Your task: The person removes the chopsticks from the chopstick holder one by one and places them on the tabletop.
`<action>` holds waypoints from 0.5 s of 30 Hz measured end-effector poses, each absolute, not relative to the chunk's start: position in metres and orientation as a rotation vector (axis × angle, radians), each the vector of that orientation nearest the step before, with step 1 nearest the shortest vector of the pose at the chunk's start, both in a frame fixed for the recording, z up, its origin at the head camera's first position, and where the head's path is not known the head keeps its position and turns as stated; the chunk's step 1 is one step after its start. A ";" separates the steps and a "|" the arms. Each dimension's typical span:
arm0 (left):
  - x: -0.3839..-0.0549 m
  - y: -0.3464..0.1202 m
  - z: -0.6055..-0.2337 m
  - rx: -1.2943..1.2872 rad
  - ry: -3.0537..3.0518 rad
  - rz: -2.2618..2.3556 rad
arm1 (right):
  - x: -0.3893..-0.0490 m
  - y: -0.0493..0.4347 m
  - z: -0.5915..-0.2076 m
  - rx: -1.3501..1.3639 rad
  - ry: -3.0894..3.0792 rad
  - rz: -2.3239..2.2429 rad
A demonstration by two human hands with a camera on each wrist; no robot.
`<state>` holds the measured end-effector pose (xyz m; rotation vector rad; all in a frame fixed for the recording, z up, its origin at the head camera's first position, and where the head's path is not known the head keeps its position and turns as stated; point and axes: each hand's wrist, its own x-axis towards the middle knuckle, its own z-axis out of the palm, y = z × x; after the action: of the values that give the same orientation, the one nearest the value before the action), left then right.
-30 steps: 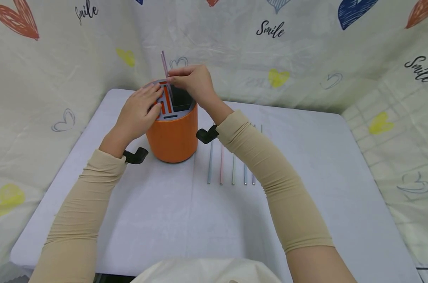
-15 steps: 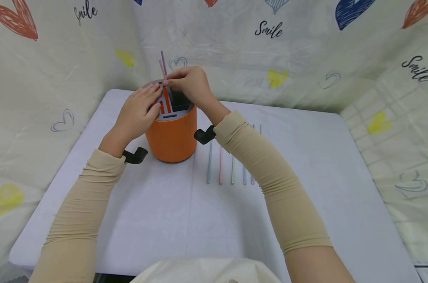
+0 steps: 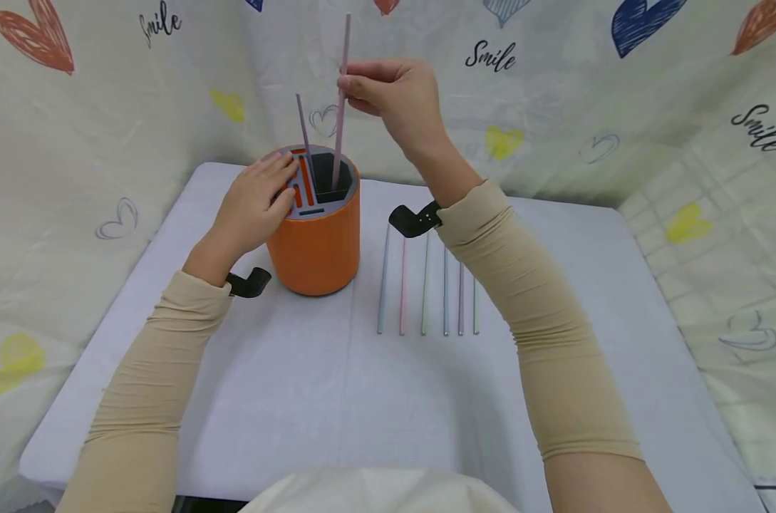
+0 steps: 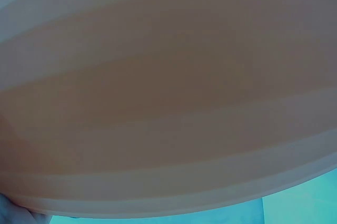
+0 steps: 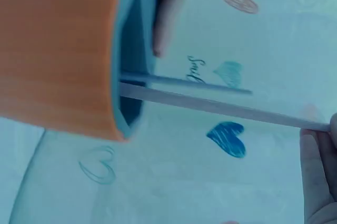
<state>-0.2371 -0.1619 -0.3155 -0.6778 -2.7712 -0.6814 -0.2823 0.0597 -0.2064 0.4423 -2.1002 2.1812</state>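
An orange round holder (image 3: 313, 253) with a grey divided top stands toward the back left of the table. My left hand (image 3: 249, 203) rests on the left of its top, fingers fairly straight. My right hand (image 3: 397, 100) pinches a pink straw (image 3: 340, 121) near its upper part, above the holder. The straw's lower end is inside the large dark compartment. A purple straw (image 3: 303, 125) leans alone in the holder, left of the pink one. In the right wrist view, both straws stick out from the holder's mouth. The holder's orange wall (image 4: 184, 87) fills most of the left wrist view.
Several thin straws (image 3: 424, 292) in blue, pink, green and purple lie in a row on the white table (image 3: 285, 399), right of the holder. A patterned cloth (image 3: 413, 121) with hearts hangs behind the table.
My right hand has risen and moved right, pulling the pink straw up and away from the purple one, which stays in the holder. My left hand has stayed on the holder.
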 end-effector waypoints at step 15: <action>-0.236 -0.161 -0.315 -0.662 -2.783 -0.694 | -0.262 0.156 -0.168 0.310 -1.734 2.253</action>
<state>-0.2363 -0.1608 -0.3149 -0.6623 -2.7830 -0.6938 -0.2622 0.1559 -0.1677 0.3102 -1.7342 2.2528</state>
